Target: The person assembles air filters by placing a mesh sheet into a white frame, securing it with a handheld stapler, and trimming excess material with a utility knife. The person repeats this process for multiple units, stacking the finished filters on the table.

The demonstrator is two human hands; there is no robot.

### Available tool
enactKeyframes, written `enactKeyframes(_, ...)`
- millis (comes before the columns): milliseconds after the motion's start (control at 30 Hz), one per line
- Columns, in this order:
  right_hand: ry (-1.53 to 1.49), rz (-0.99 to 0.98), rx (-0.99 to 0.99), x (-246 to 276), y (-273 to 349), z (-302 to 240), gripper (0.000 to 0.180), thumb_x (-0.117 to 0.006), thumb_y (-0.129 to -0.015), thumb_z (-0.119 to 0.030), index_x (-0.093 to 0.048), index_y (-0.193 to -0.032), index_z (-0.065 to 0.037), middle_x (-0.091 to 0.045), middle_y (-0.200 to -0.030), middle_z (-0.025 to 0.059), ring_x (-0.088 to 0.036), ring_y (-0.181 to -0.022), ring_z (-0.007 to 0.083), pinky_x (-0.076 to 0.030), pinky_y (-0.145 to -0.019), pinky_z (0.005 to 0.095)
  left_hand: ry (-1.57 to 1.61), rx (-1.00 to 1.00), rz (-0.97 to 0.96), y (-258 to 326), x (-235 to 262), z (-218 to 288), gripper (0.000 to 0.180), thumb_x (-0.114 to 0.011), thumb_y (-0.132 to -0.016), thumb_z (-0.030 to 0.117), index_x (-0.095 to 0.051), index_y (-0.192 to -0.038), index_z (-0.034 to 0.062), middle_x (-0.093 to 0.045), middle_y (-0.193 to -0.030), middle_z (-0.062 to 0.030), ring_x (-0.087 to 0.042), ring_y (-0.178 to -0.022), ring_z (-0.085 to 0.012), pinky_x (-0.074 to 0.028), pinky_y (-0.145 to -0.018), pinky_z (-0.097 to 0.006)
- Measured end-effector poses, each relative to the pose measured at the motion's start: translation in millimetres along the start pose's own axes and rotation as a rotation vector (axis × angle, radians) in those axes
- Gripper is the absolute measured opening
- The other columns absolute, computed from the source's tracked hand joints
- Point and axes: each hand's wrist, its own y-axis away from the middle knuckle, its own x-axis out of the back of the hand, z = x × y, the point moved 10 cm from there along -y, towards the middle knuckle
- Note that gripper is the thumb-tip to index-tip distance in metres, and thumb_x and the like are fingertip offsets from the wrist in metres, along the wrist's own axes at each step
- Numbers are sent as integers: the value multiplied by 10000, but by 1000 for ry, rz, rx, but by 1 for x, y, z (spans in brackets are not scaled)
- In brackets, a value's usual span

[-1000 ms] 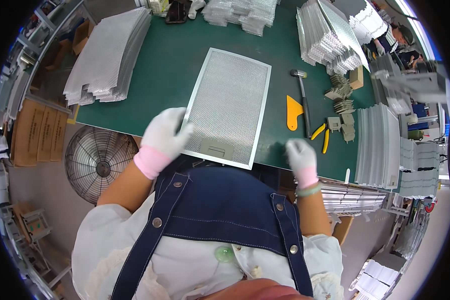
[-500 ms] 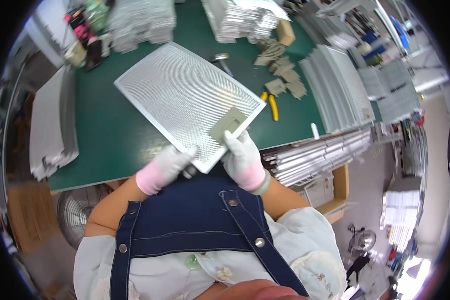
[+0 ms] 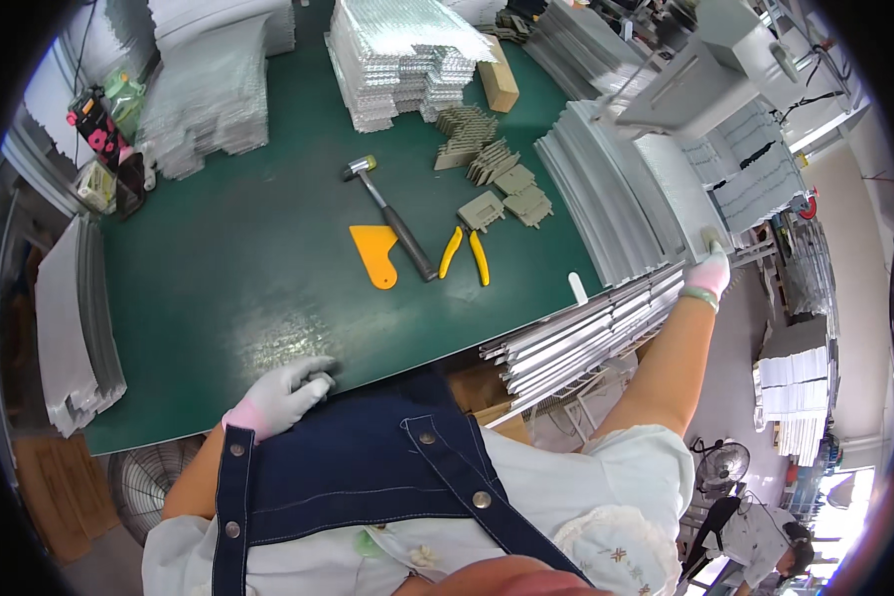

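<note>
My right hand (image 3: 708, 273), in a white glove with a pink cuff, reaches far right and grips the near corner of a framed mesh panel (image 3: 670, 179). The panel lies along the right-hand stack of pale metal frames (image 3: 606, 189); a beige plastic piece shows by my fingers. At the table's front edge my left hand (image 3: 286, 397), gloved alike, rests with its fingers curled in and nothing visible in them. Ahead of it lie an orange scraper (image 3: 372, 256), a hammer (image 3: 405, 240) with a dark handle, and yellow-handled pliers (image 3: 479, 260).
Beige plastic clips (image 3: 482, 211) lie in a cluster on the green table (image 3: 199, 298). Behind them stand a wooden block (image 3: 499, 79) and a stack of mesh sheets (image 3: 372, 79). White panels (image 3: 74, 328) stand at the left edge. A person (image 3: 760, 541) is at the lower right.
The mesh panel has gone from in front of me to the right-hand stack with my right hand. My left hand has let go of it. The scraper and hammer are now uncovered.
</note>
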Motion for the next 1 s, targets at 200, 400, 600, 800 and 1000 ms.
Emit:
enactKeyframes(200,-97,44,-263,-24,-7,12,449,-611,-947,-216,-556,-1253,107,-635,-1205,221,-651,-1079,339,-510,-938,464,-11,46,159,2,20,-12,472,-560,-963,197,-504,-1364,-45,-662,-1111,-121,-621,-965,-148,-496,-872,-281)
enactKeyframes(400,638,3,157,-3,20,6,484,-576,-970,-308,-557,-1307,40,-634,-1253,182,-618,-1134,317,-457,-996,417,-338,-127,579,35,83,11,512,-619,-889,171,-528,-1353,-26,-632,-1132,-117,-594,-905,-162,-496,-844,-291)
enactKeyframes(600,1086,-289,368,-58,7,20,515,-646,-878,-78,-532,-1379,-39,-636,-1263,178,-630,-1110,290,-484,-978,355,-325,-259,896,109,138,23,512,-597,-897,84,-495,-1387,-25,-588,-1251,-174,-611,-1111,-224,-501,-922,-316)
enactKeyframes(800,534,89,357,-20,60,-14,475,-611,-964,-204,-504,-1339,66,-613,-1237,231,-607,-1111,346,-493,-961,442,-899,137,1588,306,320,-4,629,-586,-908,447,-533,-1351,3,-574,-1347,-209,-545,-1248,-354,-423,-1064,-412)
enactKeyframes(1000,567,-457,918,-230,357,-61,425,-558,-973,-147,-525,-1329,84,-558,-1352,241,-550,-1254,354,-430,-1084,441,-616,857,1335,420,389,-156,815,-680,-803,530,-505,-1392,-4,-569,-1362,-216,-581,-1218,-346,-464,-1027,-401)
